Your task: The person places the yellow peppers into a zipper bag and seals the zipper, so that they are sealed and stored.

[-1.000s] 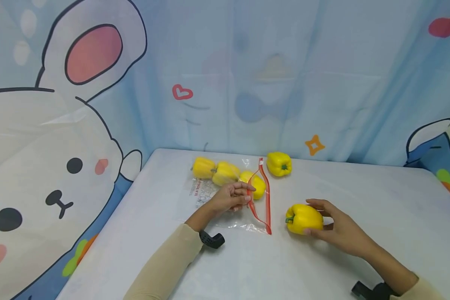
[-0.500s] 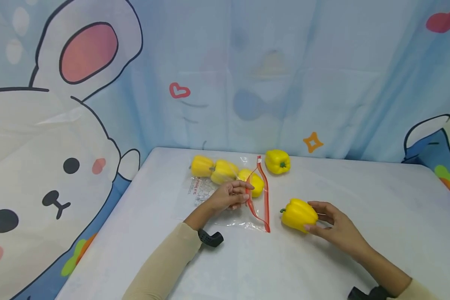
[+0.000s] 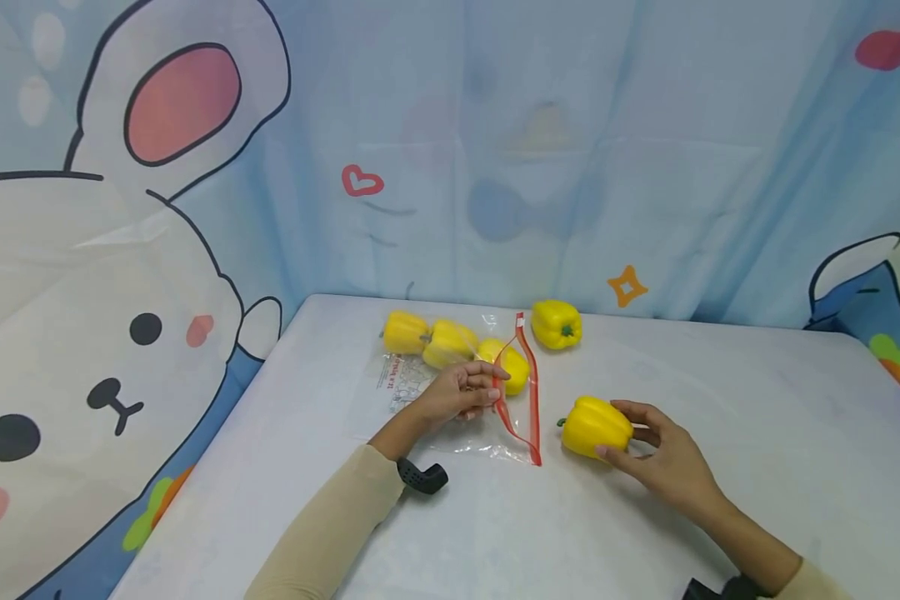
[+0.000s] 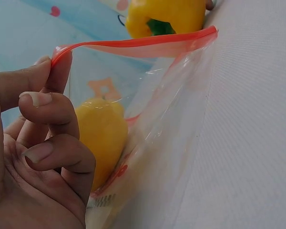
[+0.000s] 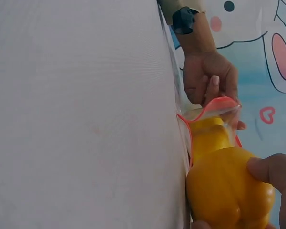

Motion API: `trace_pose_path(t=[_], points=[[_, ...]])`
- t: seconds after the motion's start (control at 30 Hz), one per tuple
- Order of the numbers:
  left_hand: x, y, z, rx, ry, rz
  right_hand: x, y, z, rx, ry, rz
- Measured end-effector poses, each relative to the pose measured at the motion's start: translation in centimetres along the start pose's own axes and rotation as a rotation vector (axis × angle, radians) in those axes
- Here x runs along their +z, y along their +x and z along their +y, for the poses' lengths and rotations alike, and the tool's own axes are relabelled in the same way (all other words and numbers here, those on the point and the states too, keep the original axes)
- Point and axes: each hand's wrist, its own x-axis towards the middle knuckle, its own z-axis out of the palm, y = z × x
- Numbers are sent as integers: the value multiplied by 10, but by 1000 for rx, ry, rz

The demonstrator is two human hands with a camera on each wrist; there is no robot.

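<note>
My left hand (image 3: 461, 392) pinches the red zip edge of a clear zip-lock bag (image 3: 487, 437) between thumb and forefinger, lifting one side so the mouth gapes to the right. Inside the bag lie three yellow bell peppers; the nearest pepper (image 4: 102, 143) sits just within the mouth. Right of the bag, my right hand (image 3: 667, 458) grips another yellow bell pepper (image 3: 594, 427) from its right side, thumb in front and fingers behind. Its green stem points left at the bag opening. The right wrist view shows the thumb (image 5: 271, 171) pressed on this pepper's side.
One more yellow bell pepper (image 3: 557, 325) stands loose near the table's back edge, just right of the bag. The white-covered table (image 3: 780, 433) reaches up to a blue cartoon curtain (image 3: 435, 100) behind and at the left.
The held pepper has shifted a little left toward the bag and turned slightly, its stem now higher. My right hand moved left with it. My left hand keeps its place on the bag edge.
</note>
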Motion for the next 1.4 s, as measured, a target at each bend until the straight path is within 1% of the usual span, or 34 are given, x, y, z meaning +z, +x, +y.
trace_pose_path(t=[0.17, 0.27, 0.33, 0.4, 0.43, 0.5, 0.63, 0.73, 0.8, 0.9, 1.03, 1.1, 1.17, 1.23, 1.27, 1.4], points=[[1, -1, 1, -9, 2, 5, 3, 3, -3, -35, -35, 30], [1, 0, 1, -12, 3, 7, 5, 6, -7, -53, -32, 51], [1, 0, 1, -14, 2, 7, 7, 8, -9, -64, -16, 73], [1, 0, 1, -15, 3, 7, 9, 12, -12, -63, 63, 90], [1, 0, 1, -16, 4, 7, 11, 13, -14, -56, 123, 97], [1, 0, 1, -17, 4, 7, 15, 18, -19, -17, 294, 95], [0, 0, 0, -21, 3, 9, 25, 29, -35, 153, 773, 85], [0, -1, 0, -22, 3, 5, 34, 37, -47, 275, 1058, 84], [0, -1, 0, -19, 1, 0, 40, 41, -51, 322, 1168, 67], [1, -1, 1, -9, -3, -7, 49, 46, -55, 359, 1245, 34], [1, 0, -1, -1, -7, -19, 60, 48, -53, 392, 1214, 1], [1, 0, -1, -1, -9, -21, 64, 48, -51, 390, 1174, 1], [0, 0, -2, -6, -12, -20, 66, 47, -49, 368, 1122, 15], [0, -1, -1, -11, -14, -14, 69, 47, -47, 320, 1055, 34], [0, -1, 1, -8, -15, -13, 69, 47, -46, 284, 993, 45], [-1, -3, 5, 8, -19, -13, 71, 46, -39, 63, 668, 95]])
